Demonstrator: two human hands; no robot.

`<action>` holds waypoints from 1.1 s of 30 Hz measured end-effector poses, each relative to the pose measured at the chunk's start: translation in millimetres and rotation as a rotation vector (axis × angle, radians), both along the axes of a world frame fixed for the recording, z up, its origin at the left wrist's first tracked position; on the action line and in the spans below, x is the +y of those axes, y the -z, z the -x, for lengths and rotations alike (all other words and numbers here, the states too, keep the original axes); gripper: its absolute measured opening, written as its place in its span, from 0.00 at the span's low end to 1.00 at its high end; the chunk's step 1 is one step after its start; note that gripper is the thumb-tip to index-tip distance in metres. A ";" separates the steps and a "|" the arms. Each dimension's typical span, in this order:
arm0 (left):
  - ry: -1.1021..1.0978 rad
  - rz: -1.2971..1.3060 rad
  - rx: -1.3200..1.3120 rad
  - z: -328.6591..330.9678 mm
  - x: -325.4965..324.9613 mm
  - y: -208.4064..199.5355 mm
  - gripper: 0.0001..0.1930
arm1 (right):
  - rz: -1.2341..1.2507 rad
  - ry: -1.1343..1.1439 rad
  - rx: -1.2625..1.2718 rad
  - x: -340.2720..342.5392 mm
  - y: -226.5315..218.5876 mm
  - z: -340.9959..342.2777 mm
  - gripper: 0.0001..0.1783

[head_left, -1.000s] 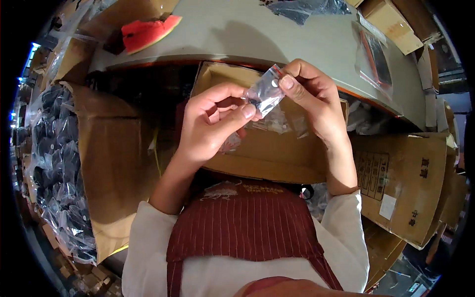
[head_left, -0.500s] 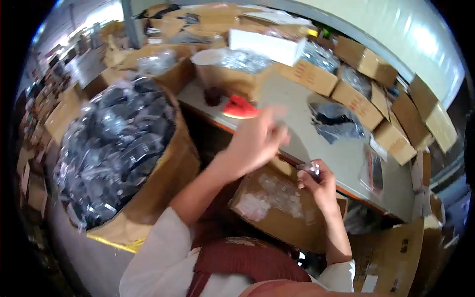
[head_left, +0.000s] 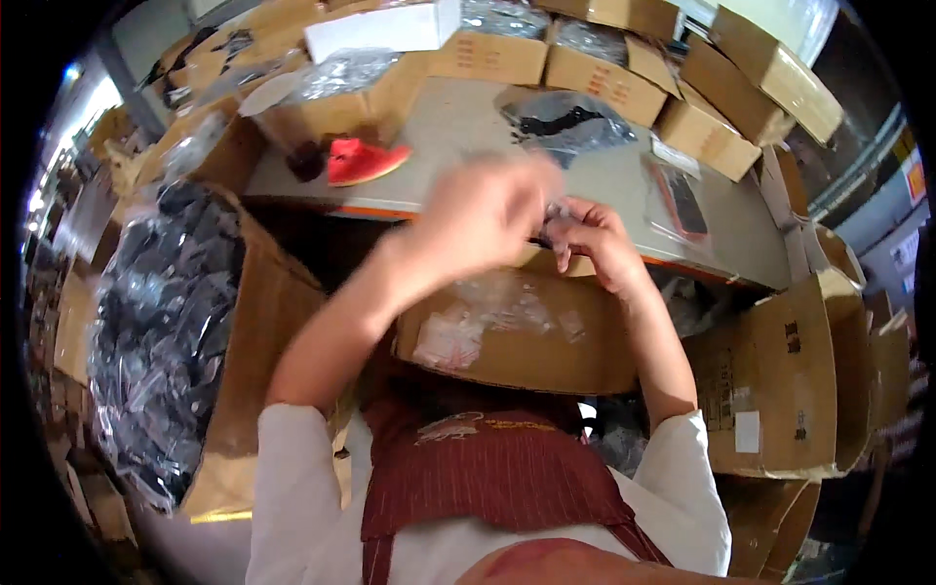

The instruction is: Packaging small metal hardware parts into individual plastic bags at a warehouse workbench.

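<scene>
My right hand [head_left: 606, 246] pinches a small crinkled clear plastic packet [head_left: 558, 226] above the front edge of the grey table [head_left: 439, 122]. My left hand [head_left: 492, 205] is right beside it, smeared by motion, so its fingers and anything in them cannot be made out. Below both hands sits a cardboard box [head_left: 526, 356] with several small clear plastic bags [head_left: 450, 336] inside. A dark item in a clear bag [head_left: 570, 122] lies on the table beyond my hands.
At my left stands a tall carton [head_left: 268, 351] heaped with dark bagged items [head_left: 166, 341]. A translucent cup [head_left: 292, 127] and a red watermelon slice [head_left: 361, 161] are on the table's left. Cartons [head_left: 604, 83] line its back; a flat bagged item [head_left: 678, 200] lies right. Another carton [head_left: 770, 380] stands at my right.
The head view has shifted, so the table sits higher and farther left. My left hand has come closer to my right hand, which still holds the small packet.
</scene>
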State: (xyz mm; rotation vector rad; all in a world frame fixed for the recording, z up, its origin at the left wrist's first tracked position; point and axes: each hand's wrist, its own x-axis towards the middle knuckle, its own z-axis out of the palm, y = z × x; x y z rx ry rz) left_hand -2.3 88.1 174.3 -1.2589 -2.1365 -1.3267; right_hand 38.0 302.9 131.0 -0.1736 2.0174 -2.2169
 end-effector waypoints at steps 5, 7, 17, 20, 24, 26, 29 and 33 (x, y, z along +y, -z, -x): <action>0.161 0.873 -0.119 -43.3 20.4 143.2 0.17 | 0.120 0.050 0.031 35.9 -37.1 8.2 0.19; 0.083 1.139 -0.271 -61.8 32.1 178.8 0.25 | 0.132 0.075 0.048 43.9 -42.4 14.3 0.25; 0.240 1.100 -0.125 -64.0 13.0 199.9 0.23 | 0.035 -0.098 -0.013 42.6 -47.8 64.9 0.30; 0.210 1.058 -0.091 -74.1 13.5 202.6 0.20 | -0.004 -0.124 -0.089 35.8 -59.3 87.2 0.31; 0.160 1.072 -0.172 -80.1 21.8 222.2 0.23 | -0.342 -0.225 -0.120 32.2 -65.4 142.8 0.17; 0.154 1.013 -0.190 -80.5 22.5 233.7 0.21 | -0.377 -0.209 -0.142 34.5 -80.4 176.5 0.14; 0.251 1.080 -0.229 -71.0 22.0 222.9 0.14 | -0.428 -0.104 -0.064 36.4 -100.0 231.7 0.11; 0.319 1.140 -0.338 -62.6 24.8 206.9 0.10 | -0.301 0.031 0.132 47.8 -118.9 298.2 0.11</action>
